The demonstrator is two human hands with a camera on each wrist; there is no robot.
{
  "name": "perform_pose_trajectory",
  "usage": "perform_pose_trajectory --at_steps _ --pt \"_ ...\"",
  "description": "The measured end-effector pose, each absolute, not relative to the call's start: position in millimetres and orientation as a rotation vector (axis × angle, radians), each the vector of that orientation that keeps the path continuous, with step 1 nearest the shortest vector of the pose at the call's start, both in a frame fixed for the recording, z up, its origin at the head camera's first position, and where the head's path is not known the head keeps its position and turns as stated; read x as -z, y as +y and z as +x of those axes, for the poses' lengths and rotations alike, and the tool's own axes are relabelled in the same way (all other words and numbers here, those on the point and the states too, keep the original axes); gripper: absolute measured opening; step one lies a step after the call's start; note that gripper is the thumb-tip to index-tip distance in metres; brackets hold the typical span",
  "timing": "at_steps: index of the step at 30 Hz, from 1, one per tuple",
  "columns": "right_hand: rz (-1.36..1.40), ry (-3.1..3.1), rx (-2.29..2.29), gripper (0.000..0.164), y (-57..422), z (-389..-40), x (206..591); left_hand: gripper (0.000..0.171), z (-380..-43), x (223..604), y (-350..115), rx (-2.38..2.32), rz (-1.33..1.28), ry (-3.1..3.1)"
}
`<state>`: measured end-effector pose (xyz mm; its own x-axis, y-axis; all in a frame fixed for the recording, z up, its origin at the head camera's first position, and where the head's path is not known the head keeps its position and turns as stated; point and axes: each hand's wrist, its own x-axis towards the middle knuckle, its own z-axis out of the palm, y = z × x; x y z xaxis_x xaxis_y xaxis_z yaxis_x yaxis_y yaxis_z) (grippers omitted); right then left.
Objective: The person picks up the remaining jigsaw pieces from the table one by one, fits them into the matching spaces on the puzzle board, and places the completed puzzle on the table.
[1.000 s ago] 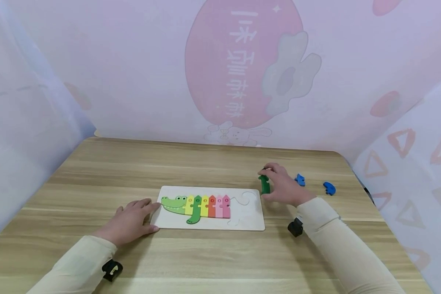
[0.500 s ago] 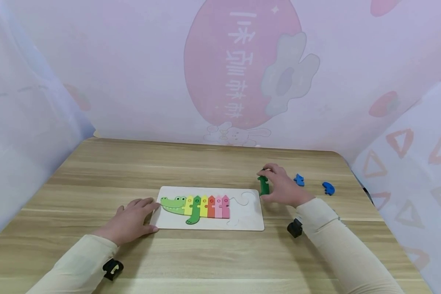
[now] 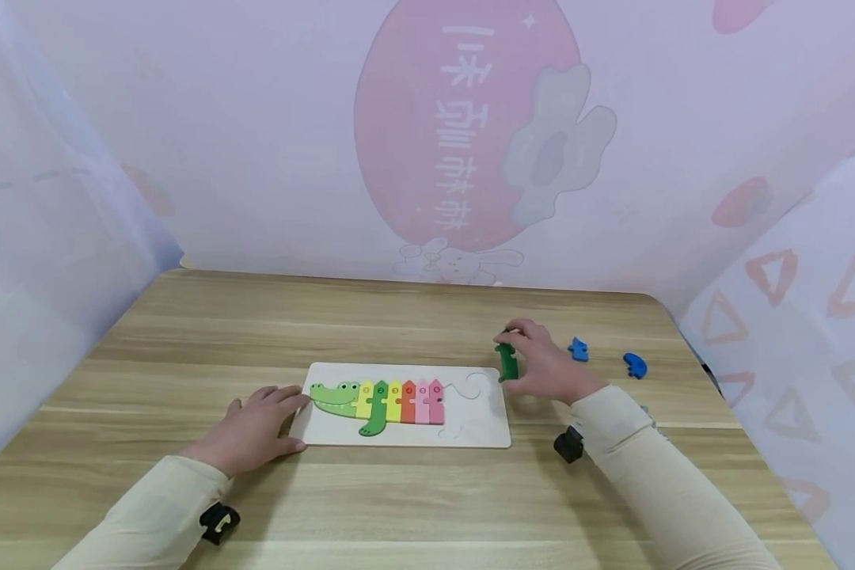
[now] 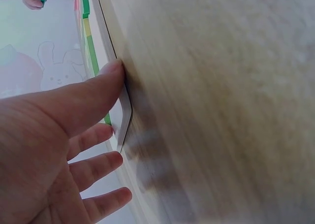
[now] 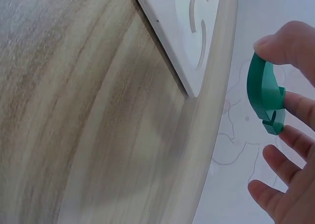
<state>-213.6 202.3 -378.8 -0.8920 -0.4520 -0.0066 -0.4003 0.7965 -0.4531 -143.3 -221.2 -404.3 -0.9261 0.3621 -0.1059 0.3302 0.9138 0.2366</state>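
A white puzzle board (image 3: 479, 427) lies on the table with a crocodile on it: a green head (image 3: 336, 398) at left, then several coloured numbered strips. Bare outlines show at its right end. My left hand (image 3: 249, 431) rests at the board's left end, fingers spread; the thumb (image 4: 106, 81) touches the board's edge in the left wrist view. Above the table, beside the board's upper right corner, my right hand (image 3: 547, 370) pinches a green puzzle piece (image 5: 263, 86) between thumb and fingers. The other right fingers extend loosely.
Two blue puzzle pieces lie right of my right hand: a small notched one (image 3: 579, 349) and a curved one (image 3: 636, 365). A bit of something pale green shows by the right sleeve. Printed curtains stand behind and beside the wooden table (image 3: 399, 507).
The right hand and the green piece have shifted very slightly left, and the piece has tilted a little. The left hand keeps its place on the board.
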Motion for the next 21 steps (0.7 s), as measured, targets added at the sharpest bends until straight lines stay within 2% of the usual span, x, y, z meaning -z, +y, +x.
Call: perform_pose_trajectory --at_steps 21 --pt "-0.687 2.864 0.682 0.067 198.8 -210.8 379.3 0.060 -142.3 404.7 -222.1 -0.359 0.564 2.944"
